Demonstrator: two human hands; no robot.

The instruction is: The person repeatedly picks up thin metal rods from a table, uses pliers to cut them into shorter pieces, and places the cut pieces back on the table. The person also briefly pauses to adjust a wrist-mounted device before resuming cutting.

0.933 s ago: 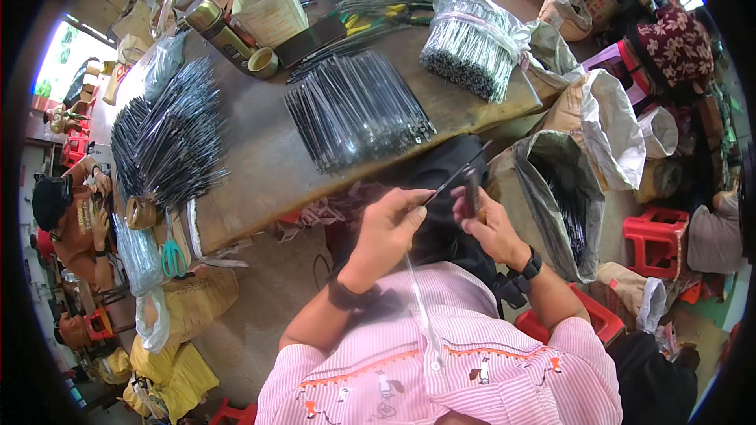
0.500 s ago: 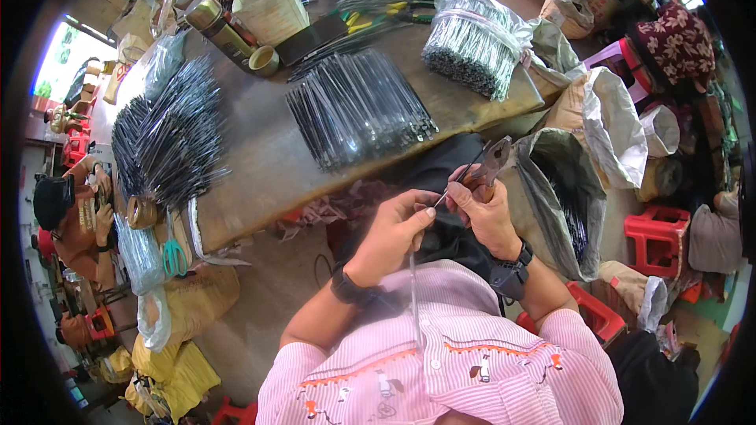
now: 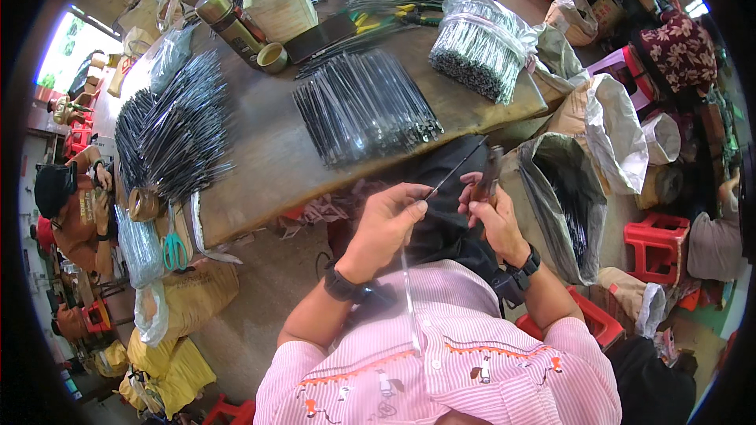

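Observation:
Over my lap, my left hand [image 3: 384,226] pinches a long thin metal strip [image 3: 408,291] between thumb and fingertips. Its dark end slants up and away to the right; the paler length hangs down in front of my striped shirt. My right hand [image 3: 500,224] is wrapped round a pair of pliers [image 3: 490,177], with the head pointing up and blurred. The pliers are apart from the strip. On the table [image 3: 264,181] ahead, a flat row of dark thin strips [image 3: 366,110] lies nearest my hands.
A fanned dark pile [image 3: 177,129] lies at the table's left, a plastic-wrapped silver bundle [image 3: 476,47] at its right. Behind stand a flask [image 3: 228,23], a cup [image 3: 272,57] and a box [image 3: 279,7]. An open sack [image 3: 563,204] holds dark strips beside my right arm. Other people sit around.
My right hand with the pliers has drawn away from the strip to the right, and the pliers have turned upright. My left hand has shifted slightly left, still pinching the strip.

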